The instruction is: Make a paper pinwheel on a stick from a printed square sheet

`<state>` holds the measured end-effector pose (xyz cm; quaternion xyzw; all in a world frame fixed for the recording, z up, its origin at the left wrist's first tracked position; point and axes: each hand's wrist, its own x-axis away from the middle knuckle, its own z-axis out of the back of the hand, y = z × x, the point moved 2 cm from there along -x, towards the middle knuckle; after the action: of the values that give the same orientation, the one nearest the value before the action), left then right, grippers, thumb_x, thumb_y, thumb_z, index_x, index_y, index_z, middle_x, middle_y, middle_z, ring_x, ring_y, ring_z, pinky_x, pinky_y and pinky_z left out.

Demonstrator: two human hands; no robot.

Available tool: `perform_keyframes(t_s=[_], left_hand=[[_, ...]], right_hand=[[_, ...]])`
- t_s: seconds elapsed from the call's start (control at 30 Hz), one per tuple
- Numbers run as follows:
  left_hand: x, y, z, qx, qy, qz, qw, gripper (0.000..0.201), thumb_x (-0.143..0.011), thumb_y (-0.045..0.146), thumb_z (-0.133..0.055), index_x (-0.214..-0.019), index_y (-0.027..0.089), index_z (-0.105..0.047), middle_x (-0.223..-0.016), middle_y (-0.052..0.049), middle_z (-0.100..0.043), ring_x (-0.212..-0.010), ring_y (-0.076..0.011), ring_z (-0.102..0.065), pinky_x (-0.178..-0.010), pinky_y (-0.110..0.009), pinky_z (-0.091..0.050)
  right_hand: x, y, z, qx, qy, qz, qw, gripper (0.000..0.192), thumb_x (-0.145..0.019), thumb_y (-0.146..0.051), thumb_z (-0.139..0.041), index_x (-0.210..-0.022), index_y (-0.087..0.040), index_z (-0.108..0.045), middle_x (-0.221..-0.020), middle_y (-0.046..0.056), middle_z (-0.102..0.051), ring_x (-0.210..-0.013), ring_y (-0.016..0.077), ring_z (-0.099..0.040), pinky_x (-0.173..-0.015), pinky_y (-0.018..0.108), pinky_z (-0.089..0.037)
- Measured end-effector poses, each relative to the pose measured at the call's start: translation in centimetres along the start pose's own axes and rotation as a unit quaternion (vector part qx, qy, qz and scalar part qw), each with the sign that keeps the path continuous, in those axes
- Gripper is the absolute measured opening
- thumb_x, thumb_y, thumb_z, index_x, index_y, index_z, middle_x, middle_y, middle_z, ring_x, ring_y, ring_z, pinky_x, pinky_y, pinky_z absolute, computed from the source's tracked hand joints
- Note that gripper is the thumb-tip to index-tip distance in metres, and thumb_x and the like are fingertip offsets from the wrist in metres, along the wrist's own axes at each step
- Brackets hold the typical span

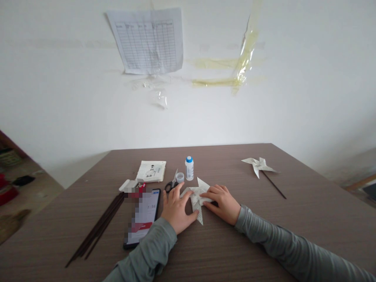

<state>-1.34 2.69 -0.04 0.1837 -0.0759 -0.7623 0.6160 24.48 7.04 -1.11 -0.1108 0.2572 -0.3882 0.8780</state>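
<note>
Both hands rest on a piece of folded printed paper that lies flat on the wooden table, near the middle of its near half. The left hand lies palm down with its fingers spread, the fingertips pressing the left part of the paper. The right hand lies palm down too, its fingers held close together and pointing left, flat on the right part of the paper. Neither hand lifts or pinches the sheet; pointed flaps of it stick out above and below the hands.

Just beyond the paper, toward the far edge, stand a small white glue bottle with a blue cap and, beside it, a clear loose cap. Black-handled scissors lie just left of that. A booklet with a printed cover lies further left and back. A smartphone lies just left of the left hand, and a bundle of thin dark sticks lies slantwise toward the left edge. Well apart, near the right edge, lies a finished paper pinwheel on a stick.
</note>
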Motion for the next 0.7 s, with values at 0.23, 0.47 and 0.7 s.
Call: perform_keyframes(t_s=[0.23,0.47,0.7], left_hand=[[0.1,0.2,0.0,-0.004,-0.009,-0.004,1.000,0.070,-0.099,0.043,-0.103,-0.167,0.039,-0.089,-0.200,-0.016,-0.063,-0.184,-0.0584,-0.059,-0.154,-0.097,-0.033],[0.0,0.3,0.0,0.002,-0.009,0.002,1.000,0.068,-0.098,0.044,-0.103,-0.165,0.040,-0.090,-0.199,-0.015,-0.063,-0.183,-0.0590,-0.059,-0.154,-0.097,-0.034],[0.1,0.1,-0.1,-0.003,0.002,0.000,1.000,0.067,-0.097,0.045,-0.104,-0.162,0.041,-0.092,-0.198,-0.013,-0.064,-0.182,-0.0574,-0.060,-0.154,-0.094,-0.036]], right_hand=[[-0.2,-1.0,0.2,0.047,-0.041,-0.007,0.998,0.029,-0.123,-0.034,-0.079,-0.140,-0.030,-0.101,-0.128,0.016,-0.093,-0.126,0.0408,-0.083,-0.121,0.063,-0.065],[-0.1,-0.5,0.2,0.015,-0.012,0.002,1.000,0.022,-0.121,-0.038,-0.083,-0.134,-0.036,-0.101,-0.126,0.012,-0.094,-0.123,0.0391,-0.084,-0.116,0.060,-0.068],[0.1,0.1,0.2,-0.017,-0.003,-0.010,1.000,0.034,-0.124,-0.035,-0.077,-0.151,-0.034,-0.098,-0.120,0.012,-0.093,-0.117,0.0359,-0.085,-0.120,0.059,-0.068]])
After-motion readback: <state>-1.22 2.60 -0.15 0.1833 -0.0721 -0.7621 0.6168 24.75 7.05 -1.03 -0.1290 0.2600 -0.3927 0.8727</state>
